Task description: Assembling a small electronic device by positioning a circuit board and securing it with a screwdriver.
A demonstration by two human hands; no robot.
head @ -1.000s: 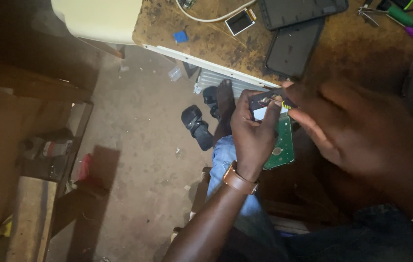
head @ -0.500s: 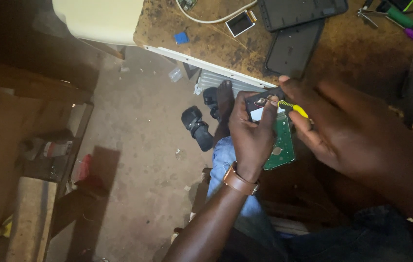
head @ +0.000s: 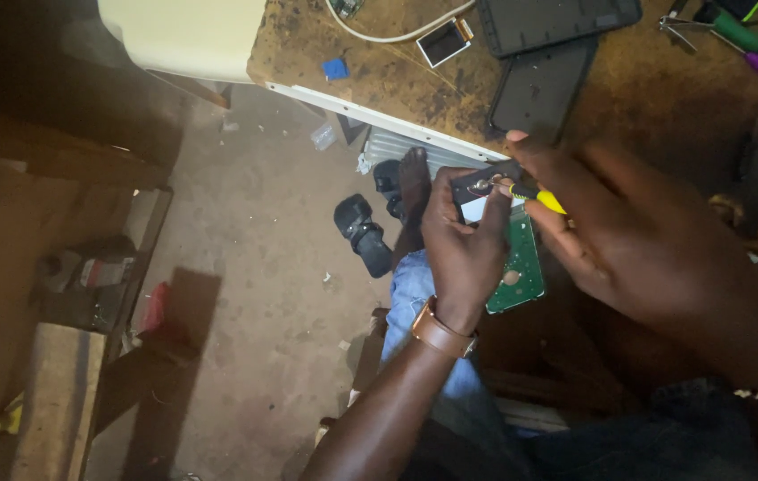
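The left hand [head: 461, 249] grips a small dark part [head: 479, 184]; the right hand [head: 637, 240] pinches a yellow-handled screwdriver [head: 535, 195] against it, below the desk [head: 397, 80].

A small screen [head: 443, 41], square with a dark glass face and a pale frame, lies flat on the worn brown worktop [head: 397, 85] near its front edge, just beside a white cable [head: 388, 36]. A small blue label-like square [head: 335, 69] lies left of it, near the same edge. No packages or signs show.
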